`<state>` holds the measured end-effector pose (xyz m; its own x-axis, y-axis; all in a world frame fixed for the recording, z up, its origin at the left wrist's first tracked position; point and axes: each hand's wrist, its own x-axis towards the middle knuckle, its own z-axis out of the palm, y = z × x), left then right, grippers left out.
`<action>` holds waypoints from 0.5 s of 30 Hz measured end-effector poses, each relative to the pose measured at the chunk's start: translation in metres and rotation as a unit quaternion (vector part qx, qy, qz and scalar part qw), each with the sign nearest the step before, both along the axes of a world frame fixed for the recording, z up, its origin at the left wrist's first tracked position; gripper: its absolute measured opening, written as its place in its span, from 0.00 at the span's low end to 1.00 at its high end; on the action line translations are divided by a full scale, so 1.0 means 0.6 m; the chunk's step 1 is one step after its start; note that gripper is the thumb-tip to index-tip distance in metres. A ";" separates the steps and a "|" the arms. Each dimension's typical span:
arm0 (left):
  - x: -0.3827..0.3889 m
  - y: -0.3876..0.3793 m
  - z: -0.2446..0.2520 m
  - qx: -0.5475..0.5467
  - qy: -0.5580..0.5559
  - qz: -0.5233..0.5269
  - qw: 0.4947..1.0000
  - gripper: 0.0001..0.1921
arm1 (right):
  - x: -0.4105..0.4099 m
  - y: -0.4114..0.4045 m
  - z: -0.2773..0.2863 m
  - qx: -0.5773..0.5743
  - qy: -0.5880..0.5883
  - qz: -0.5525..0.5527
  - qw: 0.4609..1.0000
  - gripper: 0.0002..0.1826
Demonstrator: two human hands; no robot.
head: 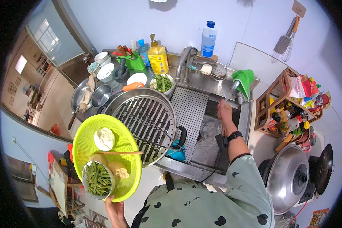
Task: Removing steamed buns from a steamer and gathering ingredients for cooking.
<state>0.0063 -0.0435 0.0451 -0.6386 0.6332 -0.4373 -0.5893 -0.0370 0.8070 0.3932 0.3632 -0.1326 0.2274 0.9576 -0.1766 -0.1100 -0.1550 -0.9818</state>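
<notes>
My left hand (115,209) grips the lower rim of a yellow-green plastic colander (134,171), held tilted at the left. The colander carries a metal bowl of cut green beans (98,179), pale steamed buns (104,139) and a wooden chopstick or thin stick (119,153). Over the stainless sink (208,139), my right hand (224,110) is closed around a slim translucent item near the faucet fittings; what it is cannot be made out. A large steamer pot with a slatted rack (145,119) stands between the hands, metal tongs or a wire rack lying across it.
Behind the steamer are a bowl of green vegetables (162,83), an orange-handled tool (133,86), a yellow pump bottle (158,58) and bowls. A green cloth (243,81) hangs over a tap. At right stand a brown rack of condiments (286,98) and a lidded wok (287,179).
</notes>
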 end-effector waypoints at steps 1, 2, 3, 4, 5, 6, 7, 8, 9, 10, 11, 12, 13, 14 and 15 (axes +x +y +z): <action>-0.003 -0.002 -0.003 0.000 0.000 0.000 1.000 0.27 | 0.002 -0.002 0.002 0.000 0.000 0.000 1.000 0.13; -0.005 -0.003 -0.006 0.000 -0.002 0.001 1.000 0.27 | 0.006 -0.004 0.004 -0.037 0.024 0.023 0.999 0.16; -0.007 -0.003 -0.008 -0.001 -0.003 0.003 1.000 0.27 | 0.007 -0.005 0.009 -0.074 0.047 0.047 0.995 0.19; -0.007 -0.002 -0.008 0.000 -0.003 0.002 1.000 0.27 | 0.007 -0.006 0.009 -0.073 0.047 0.047 0.995 0.19; -0.007 0.000 -0.008 0.008 0.000 -0.002 1.000 0.27 | 0.007 -0.007 0.008 -0.069 0.051 0.056 0.995 0.17; -0.007 0.000 -0.009 0.015 0.004 -0.005 1.000 0.27 | 0.004 -0.010 0.013 -0.064 0.055 0.066 0.994 0.15; -0.008 0.000 -0.010 0.015 0.004 -0.005 1.000 0.27 | 0.000 -0.013 0.018 -0.064 0.055 0.066 0.994 0.15; -0.011 -0.001 -0.011 0.011 0.000 -0.003 1.000 0.27 | -0.006 -0.016 0.022 -0.030 0.067 0.056 0.996 0.14; -0.012 -0.001 -0.012 0.007 -0.005 -0.001 1.000 0.27 | -0.009 -0.020 0.029 0.004 0.080 0.045 0.996 0.14; -0.013 -0.001 -0.011 0.007 -0.005 -0.002 1.000 0.27 | -0.009 -0.021 0.031 0.004 0.079 0.044 0.996 0.14; -0.012 0.000 -0.010 0.010 -0.002 -0.005 1.000 0.27 | -0.008 -0.019 0.033 0.010 0.092 0.051 0.994 0.16; -0.011 0.001 -0.009 0.014 0.001 -0.008 1.000 0.28 | -0.007 -0.018 0.035 0.016 0.105 0.057 0.993 0.18; -0.012 0.001 -0.008 0.014 0.001 -0.009 1.000 0.28 | -0.005 -0.017 0.037 0.016 0.105 0.057 0.993 0.18; -0.012 0.001 -0.008 0.014 0.000 -0.011 1.000 0.28 | -0.002 -0.016 0.038 -0.005 0.117 0.058 0.991 0.17; -0.013 0.002 -0.008 0.014 0.000 -0.015 1.000 0.28 | 0.002 -0.014 0.040 -0.025 0.129 0.059 0.990 0.16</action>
